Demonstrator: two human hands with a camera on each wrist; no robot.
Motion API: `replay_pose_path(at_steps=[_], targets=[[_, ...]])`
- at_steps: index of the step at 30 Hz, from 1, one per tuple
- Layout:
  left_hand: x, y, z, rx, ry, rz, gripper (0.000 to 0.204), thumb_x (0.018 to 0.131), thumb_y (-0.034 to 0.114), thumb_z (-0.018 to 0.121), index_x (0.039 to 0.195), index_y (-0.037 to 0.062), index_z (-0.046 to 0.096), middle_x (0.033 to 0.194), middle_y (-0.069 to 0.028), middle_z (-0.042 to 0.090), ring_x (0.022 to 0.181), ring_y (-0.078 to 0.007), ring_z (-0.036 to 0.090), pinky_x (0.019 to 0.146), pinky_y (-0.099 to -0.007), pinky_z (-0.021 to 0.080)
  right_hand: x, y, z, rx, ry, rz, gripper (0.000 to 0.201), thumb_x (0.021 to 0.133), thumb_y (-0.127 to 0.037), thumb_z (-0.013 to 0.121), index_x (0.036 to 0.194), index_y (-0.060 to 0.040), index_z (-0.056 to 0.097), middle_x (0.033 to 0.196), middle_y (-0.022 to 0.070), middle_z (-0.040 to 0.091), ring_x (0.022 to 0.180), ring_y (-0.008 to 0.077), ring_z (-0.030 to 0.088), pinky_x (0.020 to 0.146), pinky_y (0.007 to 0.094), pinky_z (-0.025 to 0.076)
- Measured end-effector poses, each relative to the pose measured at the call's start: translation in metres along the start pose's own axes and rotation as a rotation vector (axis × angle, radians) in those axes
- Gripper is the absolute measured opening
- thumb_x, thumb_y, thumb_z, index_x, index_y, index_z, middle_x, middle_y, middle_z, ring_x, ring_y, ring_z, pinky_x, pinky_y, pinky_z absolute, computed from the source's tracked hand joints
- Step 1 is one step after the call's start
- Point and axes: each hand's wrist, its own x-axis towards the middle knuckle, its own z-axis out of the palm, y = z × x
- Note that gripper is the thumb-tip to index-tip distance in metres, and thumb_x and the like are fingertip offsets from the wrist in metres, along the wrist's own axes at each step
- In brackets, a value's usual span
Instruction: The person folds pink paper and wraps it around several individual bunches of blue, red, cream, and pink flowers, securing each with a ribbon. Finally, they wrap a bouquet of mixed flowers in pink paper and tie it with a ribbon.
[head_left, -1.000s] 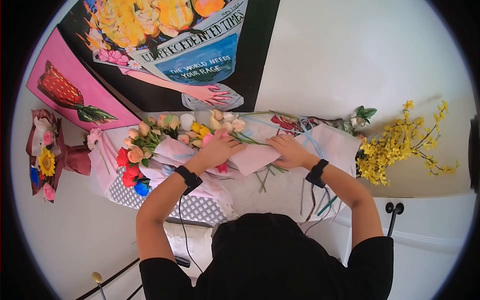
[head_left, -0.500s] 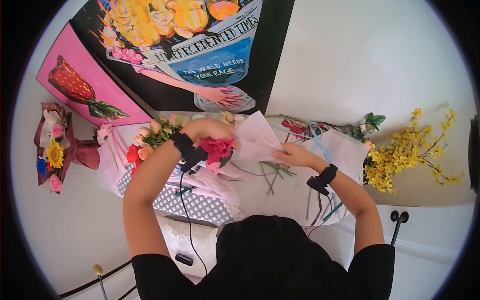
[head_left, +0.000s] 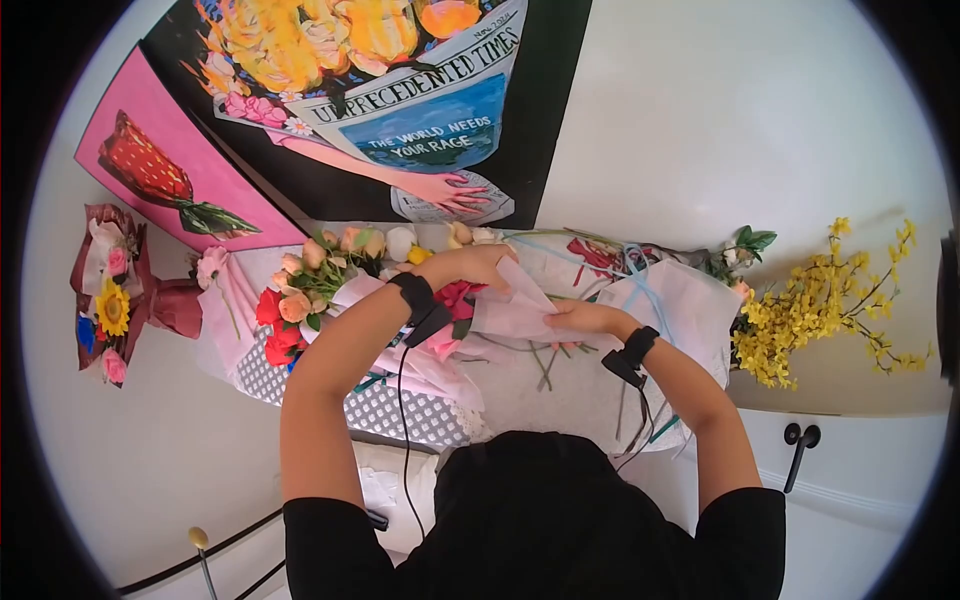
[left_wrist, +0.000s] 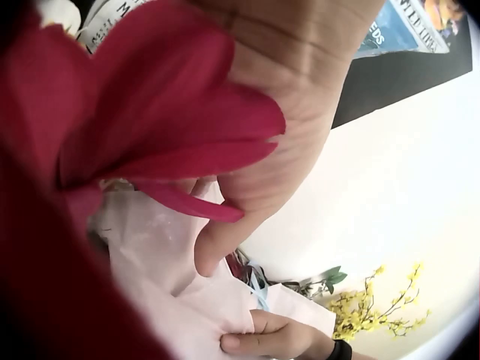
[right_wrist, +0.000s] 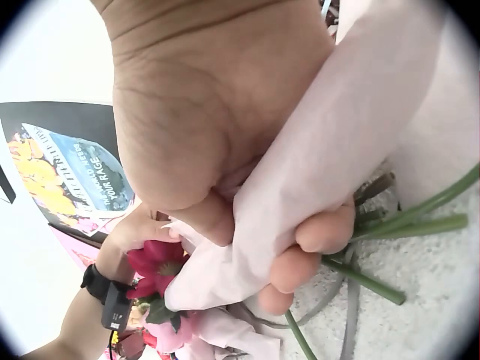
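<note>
I see my right hand (head_left: 583, 317) pinching the pink wrapping paper's (head_left: 515, 305) lower edge between curled fingers (right_wrist: 322, 232); my left hand (head_left: 478, 266) curls over its top, red flower (head_left: 460, 297) just beneath; bare tabletop (head_left: 580, 385) nearer me.

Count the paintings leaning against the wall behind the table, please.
2. A pink painting of a red flower leans at the left; a black painting with yellow flowers and a newspaper stands beside it, to its right. None appear hidden.

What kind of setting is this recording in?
Probably a home craft or florist's table: loose flower stems, pink wrapping paper, a finished bouquet against the wall and painted canvases leaning behind.
</note>
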Motion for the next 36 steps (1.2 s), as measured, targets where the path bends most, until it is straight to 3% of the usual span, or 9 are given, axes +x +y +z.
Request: replay_pose_path(at_steps=[7, 13, 16, 21, 24, 27, 30, 32, 36], targets=[[-0.018, 0.047, -0.005, 0.43, -0.11, 0.076, 0.031, 0.063, 0.019, 0.07, 0.089, 0.0047, 0.063, 0.085, -0.0121, 0.064, 0.082, -0.027, 0.061, 0.071, -0.0358, 0.046, -0.007, 0.002, -0.004, -0.067, 0.01, 0.02, 0.038, 0.094, -0.021, 0.038, 0.131, -0.0115, 0.037, 0.087, 0.0031, 0.056, 0.065, 0.0078, 0.049, 0.058, 0.0219, 0.042], [-0.046, 0.078, 0.021, 1.071, 0.13, 0.275, 0.012, 0.068, 0.012, 0.058, 0.078, 0.0054, 0.06, 0.078, -0.0072, 0.057, 0.076, -0.0229, 0.058, 0.071, -0.0358, 0.043, -0.018, -0.003, -0.007, 0.106, -0.073, -0.068, 0.056, 0.09, -0.008, 0.038, 0.142, -0.0213, 0.021, 0.084, -0.0003, 0.051, 0.063, 0.0074, 0.042, 0.055, 0.0216, 0.039], [-0.06, 0.078, 0.047, 1.249, 0.162, 0.267, 0.016, 0.071, 0.012, 0.052, 0.083, 0.0048, 0.059, 0.076, -0.0054, 0.053, 0.079, -0.0211, 0.056, 0.074, -0.035, 0.041, -0.02, -0.001, -0.009, 0.171, -0.11, -0.075, 0.06, 0.089, -0.002, 0.036, 0.143, -0.0228, 0.02, 0.084, -0.0012, 0.05, 0.061, 0.0072, 0.039, 0.055, 0.0211, 0.037], [-0.078, 0.049, 0.07, 1.279, 0.354, 0.319, 0.046, 0.075, 0.018, 0.05, 0.115, -0.0041, 0.049, 0.104, -0.0185, 0.057, 0.094, -0.0296, 0.056, 0.092, -0.0409, 0.038, -0.014, 0.004, -0.008, 0.271, -0.068, -0.154, 0.063, 0.087, 0.001, 0.036, 0.143, -0.022, 0.019, 0.082, -0.0014, 0.048, 0.057, 0.0071, 0.035, 0.051, 0.0209, 0.032], [-0.082, 0.037, 0.077, 1.268, 0.348, 0.263, 0.051, 0.076, 0.02, 0.05, 0.121, -0.0041, 0.046, 0.115, -0.0247, 0.052, 0.099, -0.0332, 0.055, 0.096, -0.0466, 0.034, -0.015, 0.003, -0.006, 0.44, -0.141, -0.103, 0.064, 0.086, 0.001, 0.037, 0.143, -0.0212, 0.019, 0.08, -0.0003, 0.048, 0.055, 0.0072, 0.033, 0.049, 0.0202, 0.029], [-0.084, 0.038, 0.078, 1.351, 0.404, 0.285, 0.048, 0.076, 0.019, 0.05, 0.118, -0.002, 0.048, 0.105, -0.021, 0.056, 0.094, -0.0312, 0.056, 0.095, -0.0491, 0.034, -0.014, 0.004, -0.006, 0.642, -0.218, -0.034, 0.064, 0.086, -0.002, 0.04, 0.143, -0.0211, 0.019, 0.081, 0.0008, 0.049, 0.054, 0.0075, 0.032, 0.048, 0.0196, 0.028], [-0.08, 0.03, 0.078, 1.355, 0.406, 0.272, 0.035, 0.079, 0.017, 0.047, 0.109, 0.0002, 0.054, 0.088, -0.0169, 0.059, 0.086, -0.0281, 0.057, 0.096, -0.0529, 0.033, -0.014, -0.001, -0.006, 0.533, -0.196, -0.04, 0.063, 0.087, -0.01, 0.043, 0.143, -0.021, 0.016, 0.082, 0.0011, 0.048, 0.053, 0.0086, 0.034, 0.048, 0.0212, 0.03], [-0.077, 0.034, 0.067, 1.348, 0.422, 0.257, 0.029, 0.077, 0.016, 0.048, 0.101, 0.0019, 0.056, 0.082, -0.0136, 0.058, 0.082, -0.0265, 0.056, 0.096, -0.0532, 0.032, -0.021, -0.01, -0.005, -0.343, -0.016, -0.011, 0.06, 0.087, -0.021, 0.051, 0.14, -0.015, 0.026, 0.097, 0.0081, 0.059, 0.064, 0.0171, 0.054, 0.058, 0.0288, 0.043], [-0.075, 0.051, 0.036, 1.347, 0.415, 0.256, 0.014, 0.072, 0.013, 0.051, 0.083, 0.0065, 0.056, 0.069, -0.0063, 0.054, 0.074, -0.0229, 0.055, 0.099, -0.0519, 0.031, -0.02, 0.001, 0.002, -0.92, 0.216, -0.175, 0.06, 0.082, -0.032, 0.057, 0.133, -0.0111, 0.034, 0.096, 0.0171, 0.061, 0.074, 0.0303, 0.06, 0.064, 0.0368, 0.047]])
